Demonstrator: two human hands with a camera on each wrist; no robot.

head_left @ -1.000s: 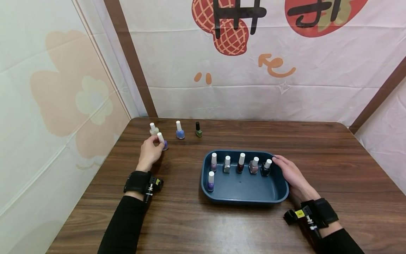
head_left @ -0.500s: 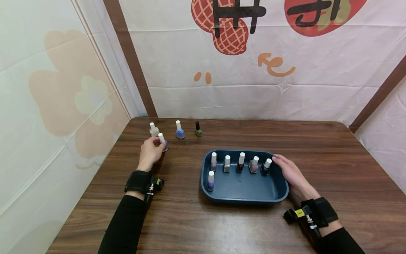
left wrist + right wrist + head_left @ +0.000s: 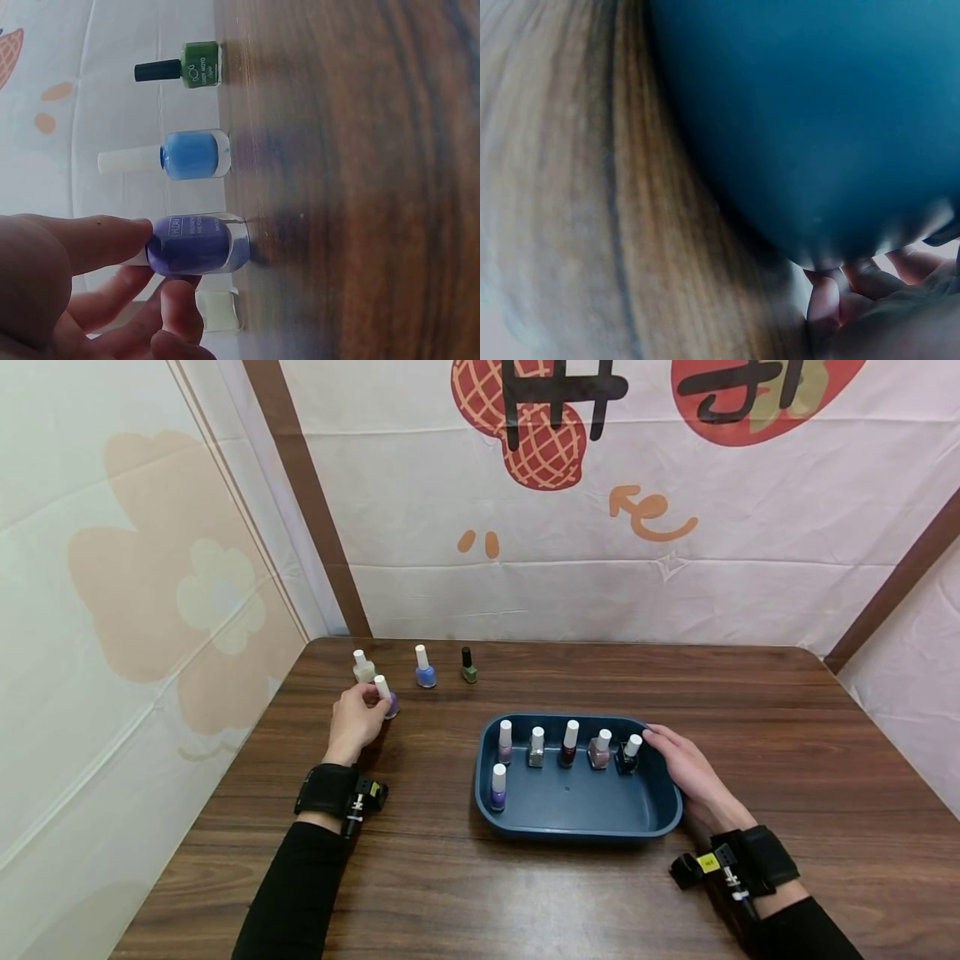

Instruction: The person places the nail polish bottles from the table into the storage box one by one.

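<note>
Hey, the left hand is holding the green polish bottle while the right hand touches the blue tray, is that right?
Not quite: the left hand is holding a purple polish bottle, as the left wrist view shows. The green bottle stands apart on the table. The right hand does touch the blue tray.

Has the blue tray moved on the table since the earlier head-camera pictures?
No. Judged against the table's far edge in the head view, the blue tray sits in the same place, with no visible shift.
</note>
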